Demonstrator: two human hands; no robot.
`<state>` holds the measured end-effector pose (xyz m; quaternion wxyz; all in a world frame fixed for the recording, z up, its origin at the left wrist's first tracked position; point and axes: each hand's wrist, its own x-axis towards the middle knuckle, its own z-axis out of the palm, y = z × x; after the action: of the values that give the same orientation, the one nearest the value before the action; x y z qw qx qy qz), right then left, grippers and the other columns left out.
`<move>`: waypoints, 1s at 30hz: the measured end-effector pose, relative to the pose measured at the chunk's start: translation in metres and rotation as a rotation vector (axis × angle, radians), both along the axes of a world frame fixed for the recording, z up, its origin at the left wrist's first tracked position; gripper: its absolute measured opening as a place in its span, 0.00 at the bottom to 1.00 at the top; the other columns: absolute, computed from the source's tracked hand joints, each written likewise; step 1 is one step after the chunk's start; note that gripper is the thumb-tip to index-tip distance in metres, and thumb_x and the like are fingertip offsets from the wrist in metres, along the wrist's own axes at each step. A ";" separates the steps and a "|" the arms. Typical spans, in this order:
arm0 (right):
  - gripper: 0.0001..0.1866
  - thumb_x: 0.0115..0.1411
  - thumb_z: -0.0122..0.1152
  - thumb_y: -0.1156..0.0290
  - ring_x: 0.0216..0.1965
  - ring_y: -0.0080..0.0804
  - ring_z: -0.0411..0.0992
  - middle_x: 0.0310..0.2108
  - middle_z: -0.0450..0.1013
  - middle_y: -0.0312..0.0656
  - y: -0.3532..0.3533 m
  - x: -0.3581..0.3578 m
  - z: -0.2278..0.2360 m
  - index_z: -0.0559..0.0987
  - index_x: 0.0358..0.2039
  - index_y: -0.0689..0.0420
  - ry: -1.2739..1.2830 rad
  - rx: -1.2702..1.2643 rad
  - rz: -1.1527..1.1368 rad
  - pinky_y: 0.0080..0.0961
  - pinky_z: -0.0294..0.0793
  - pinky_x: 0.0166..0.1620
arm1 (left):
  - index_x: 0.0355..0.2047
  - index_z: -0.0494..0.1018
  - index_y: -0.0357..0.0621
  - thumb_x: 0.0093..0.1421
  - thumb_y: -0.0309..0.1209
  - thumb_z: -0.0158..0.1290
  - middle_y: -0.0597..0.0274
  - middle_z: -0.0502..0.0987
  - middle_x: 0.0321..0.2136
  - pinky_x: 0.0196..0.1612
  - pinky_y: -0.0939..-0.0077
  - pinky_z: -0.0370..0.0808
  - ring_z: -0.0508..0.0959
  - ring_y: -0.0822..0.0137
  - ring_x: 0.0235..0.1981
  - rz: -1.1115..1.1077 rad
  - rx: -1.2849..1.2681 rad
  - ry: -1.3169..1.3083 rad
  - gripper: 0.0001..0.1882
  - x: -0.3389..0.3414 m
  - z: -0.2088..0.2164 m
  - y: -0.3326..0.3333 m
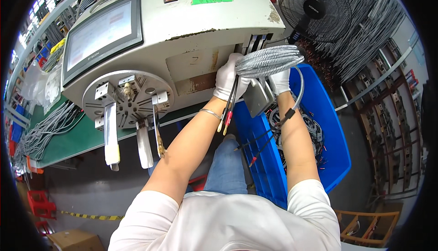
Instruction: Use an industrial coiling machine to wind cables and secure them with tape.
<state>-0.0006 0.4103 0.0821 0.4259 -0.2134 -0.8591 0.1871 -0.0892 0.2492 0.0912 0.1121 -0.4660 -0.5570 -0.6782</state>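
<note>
A coil of grey braided cable (270, 60) is up against the right end of the machine, above a grey metal plate (258, 99). My left hand (230, 78), in a white glove, is closed on the coil's left end. Two black leads with red sleeves and gold-coloured plug tips (227, 122) hang from there. My right hand (279, 81), also gloved, is under the coil's right part; its fingers are hidden behind coil and plate. The cable's other end drops past my right forearm to a black splitter (290, 113), where it parts into two thin black leads.
Below my right arm stands a blue bin (340, 146) with coiled cables inside. The machine (191, 36) carries a touch screen (104, 34) and a round disc with metal arms (127, 98). A fan (314, 8) and hanging cables (360, 27) are behind at right.
</note>
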 end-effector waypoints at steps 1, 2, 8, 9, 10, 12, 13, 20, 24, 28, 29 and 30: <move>0.14 0.61 0.54 0.70 0.44 0.35 0.72 0.44 0.73 0.44 -0.013 0.001 0.012 0.73 0.46 0.60 -0.101 0.067 -0.064 0.31 0.72 0.48 | 0.40 0.67 0.44 0.57 0.39 0.55 0.52 0.77 0.27 0.33 0.66 0.76 0.79 0.51 0.29 0.007 -0.002 -0.023 0.16 -0.001 0.002 -0.004; 0.14 0.61 0.54 0.70 0.44 0.35 0.72 0.44 0.73 0.44 -0.018 0.009 0.018 0.73 0.46 0.60 -0.102 0.071 -0.067 0.31 0.72 0.48 | 0.40 0.67 0.44 0.57 0.39 0.55 0.52 0.77 0.27 0.33 0.66 0.76 0.79 0.51 0.29 0.004 0.002 -0.025 0.16 0.004 0.005 -0.007; 0.08 0.56 0.56 0.77 0.35 0.34 0.75 0.33 0.75 0.43 -0.076 0.048 0.068 0.78 0.36 0.62 0.267 0.301 0.257 0.24 0.73 0.41 | 0.47 0.69 0.43 0.61 0.33 0.52 0.53 0.77 0.36 0.43 0.74 0.74 0.78 0.64 0.39 -0.201 -0.176 -0.095 0.15 0.027 -0.004 -0.056; 0.09 0.54 0.55 0.81 0.35 0.33 0.75 0.32 0.75 0.44 -0.107 0.061 0.089 0.78 0.36 0.61 0.343 0.086 0.274 0.22 0.73 0.40 | 0.47 0.69 0.43 0.61 0.33 0.52 0.53 0.77 0.36 0.43 0.74 0.74 0.78 0.64 0.39 -0.189 -0.181 -0.100 0.15 0.038 -0.005 -0.076; 0.12 0.51 0.55 0.84 0.34 0.33 0.75 0.31 0.74 0.45 -0.132 0.073 0.104 0.79 0.37 0.60 0.406 -0.128 0.274 0.20 0.73 0.39 | 0.50 0.68 0.42 0.60 0.33 0.52 0.55 0.76 0.39 0.47 0.74 0.72 0.76 0.66 0.42 -0.196 -0.299 -0.005 0.18 0.048 -0.002 -0.096; 0.13 0.49 0.56 0.85 0.34 0.32 0.75 0.32 0.74 0.44 -0.158 0.096 0.113 0.79 0.37 0.60 0.276 -0.072 0.321 0.20 0.73 0.39 | 0.53 0.67 0.41 0.60 0.32 0.52 0.56 0.76 0.42 0.51 0.74 0.70 0.75 0.69 0.46 -0.204 -0.425 0.078 0.21 0.060 -0.007 -0.126; 0.14 0.48 0.56 0.86 0.34 0.31 0.75 0.33 0.74 0.43 -0.168 0.105 0.113 0.79 0.36 0.60 0.154 -0.009 0.372 0.20 0.73 0.39 | 0.55 0.66 0.42 0.60 0.32 0.53 0.57 0.76 0.44 0.52 0.73 0.70 0.75 0.68 0.47 -0.280 -0.446 -0.118 0.23 0.062 -0.017 -0.136; 0.18 0.44 0.55 0.90 0.32 0.26 0.73 0.31 0.74 0.39 -0.167 0.119 0.082 0.79 0.37 0.61 -0.245 0.006 0.296 0.20 0.72 0.38 | 0.58 0.63 0.38 0.52 0.31 0.61 0.54 0.72 0.51 0.58 0.74 0.64 0.72 0.67 0.51 -0.711 -0.316 -0.643 0.33 0.082 0.015 -0.172; 0.16 0.46 0.54 0.89 0.30 0.23 0.72 0.30 0.74 0.38 -0.166 0.121 0.080 0.78 0.36 0.62 -0.292 -0.186 0.329 0.19 0.72 0.37 | 0.55 0.66 0.37 0.54 0.28 0.58 0.54 0.74 0.48 0.57 0.75 0.66 0.73 0.67 0.50 -0.539 -0.498 -0.348 0.28 0.085 0.027 -0.174; 0.14 0.48 0.56 0.85 0.30 0.21 0.71 0.30 0.75 0.37 -0.176 0.124 0.087 0.79 0.37 0.62 -0.367 -0.453 0.373 0.18 0.71 0.37 | 0.51 0.69 0.36 0.53 0.24 0.56 0.56 0.76 0.43 0.53 0.76 0.68 0.74 0.70 0.46 -0.446 -0.618 -0.494 0.23 0.083 0.023 -0.174; 0.13 0.49 0.57 0.83 0.31 0.21 0.71 0.30 0.75 0.37 -0.181 0.123 0.092 0.79 0.37 0.62 -0.362 -0.534 0.419 0.18 0.71 0.37 | 0.49 0.69 0.36 0.53 0.24 0.57 0.57 0.76 0.42 0.52 0.77 0.69 0.74 0.71 0.44 -0.461 -0.545 -0.558 0.22 0.084 0.023 -0.174; 0.11 0.51 0.58 0.81 0.31 0.20 0.71 0.30 0.75 0.37 -0.184 0.122 0.093 0.79 0.37 0.62 -0.356 -0.613 0.465 0.17 0.71 0.37 | 0.48 0.69 0.36 0.52 0.23 0.57 0.59 0.76 0.40 0.50 0.78 0.70 0.75 0.73 0.42 -0.474 -0.471 -0.621 0.21 0.086 0.022 -0.173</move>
<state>0.1214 0.2264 0.1752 0.1342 -0.1599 -0.8490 0.4854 -0.0034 0.0759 0.1136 -0.3276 -0.3680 -0.5811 -0.6478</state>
